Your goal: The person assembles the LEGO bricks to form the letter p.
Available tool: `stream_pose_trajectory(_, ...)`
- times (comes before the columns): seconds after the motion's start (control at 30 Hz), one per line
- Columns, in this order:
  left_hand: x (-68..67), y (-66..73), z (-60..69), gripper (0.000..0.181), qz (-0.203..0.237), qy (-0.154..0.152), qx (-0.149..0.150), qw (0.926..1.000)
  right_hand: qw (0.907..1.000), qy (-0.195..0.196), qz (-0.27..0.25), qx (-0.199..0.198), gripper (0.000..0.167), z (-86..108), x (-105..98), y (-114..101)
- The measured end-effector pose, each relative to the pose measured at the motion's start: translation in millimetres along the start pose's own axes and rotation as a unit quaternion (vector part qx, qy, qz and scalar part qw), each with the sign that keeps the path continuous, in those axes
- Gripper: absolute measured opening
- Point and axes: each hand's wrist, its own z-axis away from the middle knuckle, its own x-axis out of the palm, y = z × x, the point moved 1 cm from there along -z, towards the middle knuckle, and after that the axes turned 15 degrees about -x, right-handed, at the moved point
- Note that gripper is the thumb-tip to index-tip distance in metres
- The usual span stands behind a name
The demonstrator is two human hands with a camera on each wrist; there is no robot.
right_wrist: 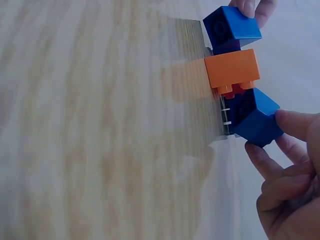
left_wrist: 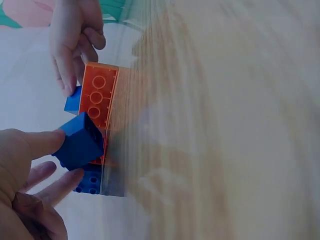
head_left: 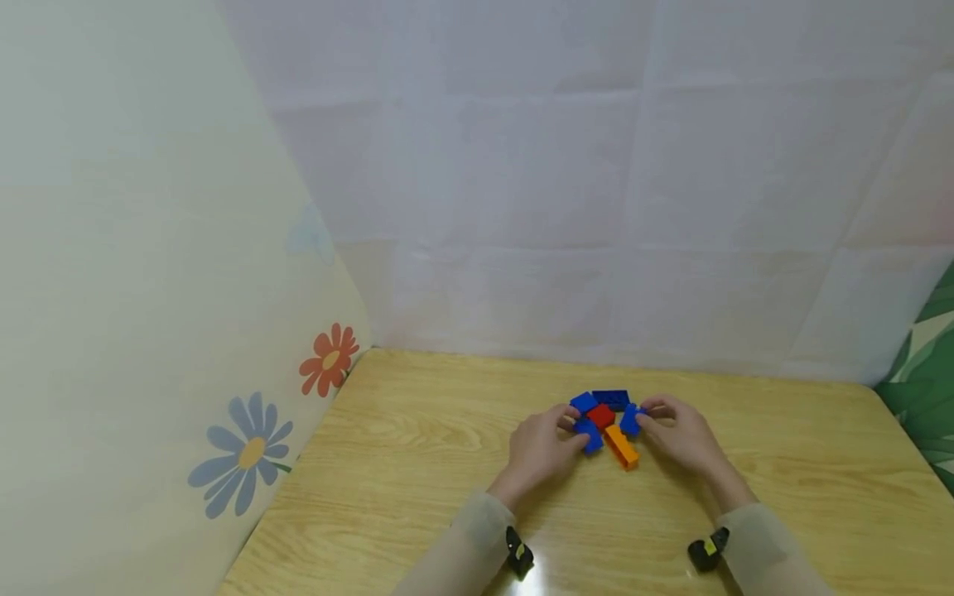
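My left hand pinches a blue building block between thumb and fingers; its hollow end shows in the right wrist view. On the other side, my right hand holds a second blue block by thumb and fingertips, tilted. Between the hands lies an orange block, on its side with its hollow underside toward the left wrist camera. Behind it sits a red block, partly hidden in both wrist views. Another blue block and a long dark blue block lie at the back of the cluster.
The blocks lie on a wood-patterned table. A pale cloth hangs along its back edge. At the left stands a light wall panel with printed flowers, and green leaf print is at the right. Each wrist wears a small black camera.
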Motion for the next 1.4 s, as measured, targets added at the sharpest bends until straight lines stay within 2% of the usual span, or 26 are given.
stream_pose_trajectory(0.17,-3.0,1.9,2.8,0.045,0.009,0.002,0.035,0.9993,0.9999,0.011,0.007,-0.008,0.045,1.4,-5,-1)
stream_pose_trajectory(0.3,-5.0,1.2,5.7,0.044,0.010,-0.006,0.059,0.9982,0.9999,0.008,0.006,-0.003,0.056,3.5,-7,-3)
stream_pose_trajectory(0.4,-6.0,-0.3,8.0,0.042,0.017,-0.015,0.071,0.9972,1.0000,0.003,0.007,0.002,0.059,4.9,-8,-5)
stream_pose_trajectory(0.63,-9.9,-1.4,16.4,0.041,0.049,-0.051,0.068,0.9952,1.0000,0.003,0.008,-0.004,0.059,9.4,-11,-7)
stream_pose_trajectory(0.87,-11.1,-5.3,20.7,0.044,0.067,-0.077,0.077,0.9918,0.9994,0.011,0.012,-0.030,0.057,15.6,-15,-13)
stream_pose_trajectory(1.07,-9.0,-9.6,22.2,0.044,0.069,-0.093,0.069,0.9908,0.9983,0.013,0.018,-0.053,0.054,20.0,-17,-23)
stream_pose_trajectory(1.4,-7.6,-12.2,25.8,0.047,0.074,-0.119,0.077,0.9871,0.9971,0.005,0.032,-0.070,0.047,27.5,-21,-40)
